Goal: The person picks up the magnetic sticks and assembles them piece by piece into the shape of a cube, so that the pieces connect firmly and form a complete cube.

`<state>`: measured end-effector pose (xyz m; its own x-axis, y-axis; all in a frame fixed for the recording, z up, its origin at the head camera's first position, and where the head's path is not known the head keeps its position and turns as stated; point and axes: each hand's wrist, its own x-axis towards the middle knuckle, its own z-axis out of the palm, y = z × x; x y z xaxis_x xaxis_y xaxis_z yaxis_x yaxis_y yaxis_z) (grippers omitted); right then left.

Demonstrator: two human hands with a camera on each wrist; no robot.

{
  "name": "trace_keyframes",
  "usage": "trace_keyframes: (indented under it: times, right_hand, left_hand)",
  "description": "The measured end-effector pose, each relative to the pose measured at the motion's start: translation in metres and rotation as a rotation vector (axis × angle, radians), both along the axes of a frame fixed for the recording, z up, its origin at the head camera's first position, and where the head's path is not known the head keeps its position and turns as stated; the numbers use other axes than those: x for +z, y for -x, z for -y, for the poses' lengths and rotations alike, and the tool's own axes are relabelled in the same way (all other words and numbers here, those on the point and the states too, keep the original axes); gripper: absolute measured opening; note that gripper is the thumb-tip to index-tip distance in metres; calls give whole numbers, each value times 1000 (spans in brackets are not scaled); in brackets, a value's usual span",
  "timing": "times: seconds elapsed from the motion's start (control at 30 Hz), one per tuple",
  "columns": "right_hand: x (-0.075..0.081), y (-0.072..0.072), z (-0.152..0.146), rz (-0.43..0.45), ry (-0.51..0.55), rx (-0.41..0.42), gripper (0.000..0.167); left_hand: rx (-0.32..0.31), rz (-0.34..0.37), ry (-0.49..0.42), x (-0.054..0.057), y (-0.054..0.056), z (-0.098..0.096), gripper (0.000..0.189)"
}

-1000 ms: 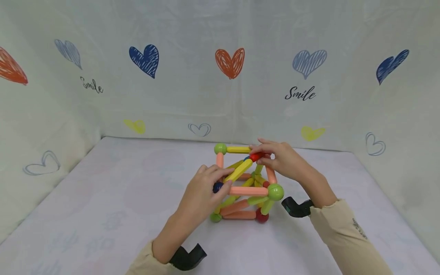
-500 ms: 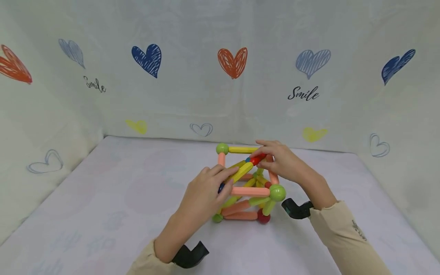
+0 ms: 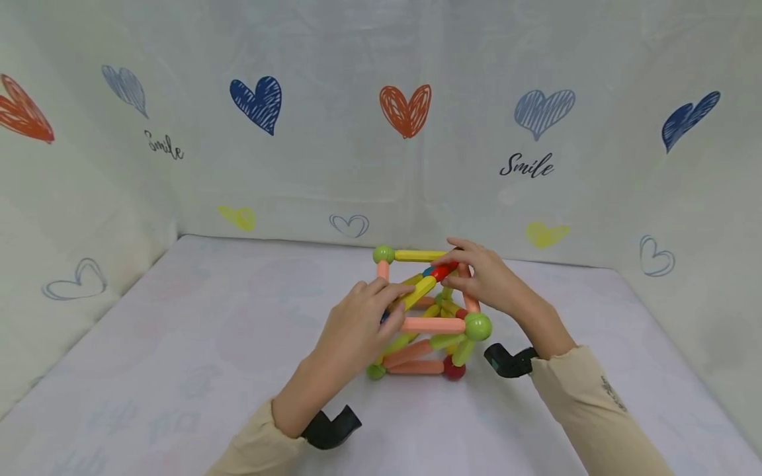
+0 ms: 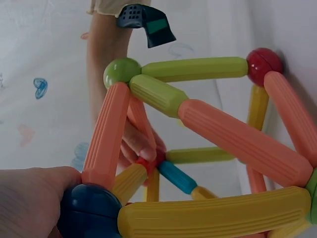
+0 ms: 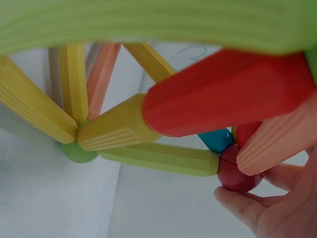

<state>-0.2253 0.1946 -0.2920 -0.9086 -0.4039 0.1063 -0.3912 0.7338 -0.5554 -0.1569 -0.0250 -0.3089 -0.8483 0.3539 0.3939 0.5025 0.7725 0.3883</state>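
A box-like frame of magnetic rods and balls [image 3: 434, 324] stands on the table in front of me. With thumb and fingers, my left hand [image 3: 360, 324] grips the dark blue ball [image 4: 89, 210] at its near left top corner. At the far right top corner, my right hand [image 3: 491, 281] pinches a dark red ball [image 5: 237, 176], clearest in the right wrist view. Between these two corners runs a diagonal of a yellow rod [image 3: 421, 291] joined to a red rod [image 3: 442, 272]. Left fingertips lie against the yellow rod; right fingers partly cover the red one.
Green balls mark other top corners, one near right [image 3: 478, 326] and one far left [image 3: 383, 254]. A lower red ball [image 3: 454, 368] touches the white table [image 3: 208, 370]. Behind hangs a pale cloth backdrop [image 3: 333, 152] with printed hearts. Black wrist mounts [image 3: 510, 361] stick out below both hands.
My left fingers cover more of the blue ball than a second ago. The frame and both hands otherwise stay almost in place, with only a slight shift in the view.
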Motion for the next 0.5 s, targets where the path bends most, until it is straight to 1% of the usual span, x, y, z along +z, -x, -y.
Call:
trace_keyframes:
  times: [0.13, 0.27, 0.37, 0.5]
  right_hand:
    - [-2, 5, 0, -9, 3, -5, 33]
    - [-3, 8, 0, -8, 10, -13, 39]
    - [-3, 11, -1, -6, 30, -31, 43]
    - [-4, 12, -4, -16, 76, -52, 45]
  left_hand:
    - [6, 10, 24, 1, 6, -1, 27]
    - [13, 24, 48, 2, 12, -1, 28]
    - [14, 19, 69, 3, 18, -1, 28]
    - [9, 13, 95, 3, 29, -1, 29]
